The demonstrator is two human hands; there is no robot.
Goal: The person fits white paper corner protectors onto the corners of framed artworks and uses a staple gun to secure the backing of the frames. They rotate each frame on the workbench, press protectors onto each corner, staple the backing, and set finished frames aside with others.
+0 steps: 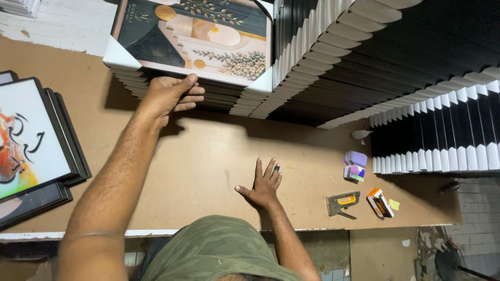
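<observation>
Left hand is curled on the near edge of the top framed print of a stack; right hand is spread flat on worktop. Print judged stiff, light, glass-fragile; best gripped by edges between corner guards.

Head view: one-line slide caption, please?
Left hand grips a stack of framed prints; right hand rests flat on the brown worktable.
</observation>
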